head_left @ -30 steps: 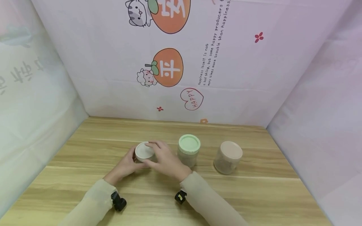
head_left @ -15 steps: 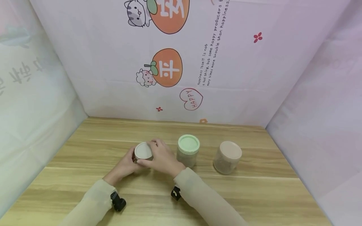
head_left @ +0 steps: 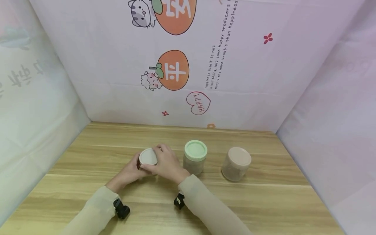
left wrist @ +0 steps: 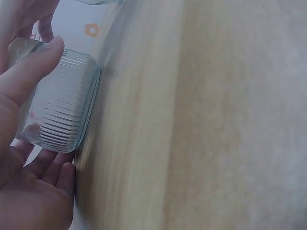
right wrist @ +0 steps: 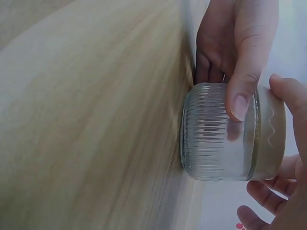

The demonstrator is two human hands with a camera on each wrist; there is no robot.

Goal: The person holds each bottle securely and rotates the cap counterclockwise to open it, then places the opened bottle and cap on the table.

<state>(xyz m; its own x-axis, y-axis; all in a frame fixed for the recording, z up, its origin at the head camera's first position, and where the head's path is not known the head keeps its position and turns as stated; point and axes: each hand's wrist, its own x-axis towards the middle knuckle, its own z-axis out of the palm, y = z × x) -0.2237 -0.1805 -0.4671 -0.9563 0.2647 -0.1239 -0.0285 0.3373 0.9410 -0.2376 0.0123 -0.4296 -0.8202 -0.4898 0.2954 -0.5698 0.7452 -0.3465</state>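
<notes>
A printed white backdrop [head_left: 243, 68] rises behind the wood-grain table [head_left: 270, 205], where 3 glass jars stand: a green-lidded jar [head_left: 195, 155], slightly covered by the right hand [head_left: 169, 165], a peach-lidded jar [head_left: 236, 163], and a pale-lidded jar [right wrist: 206, 139] at left — ribbed, contents hard to make out. The left hand [head_left: 129, 171] curls round its body; the right fingers pinch its lid [right wrist: 272, 136].

Both flanks of the white jar [head_left: 148, 157] are taken by the left hand [head_left: 129, 170] and right hand [head_left: 168, 166]. The green jar [head_left: 195, 159] crowds the right hand; the right sleeve [head_left: 211, 205] bars its front. Bare worktop [head_left: 214, 167] opens between green jar and pink jar [head_left: 236, 164], and behind all three to the back wall [head_left: 243, 107].
</notes>
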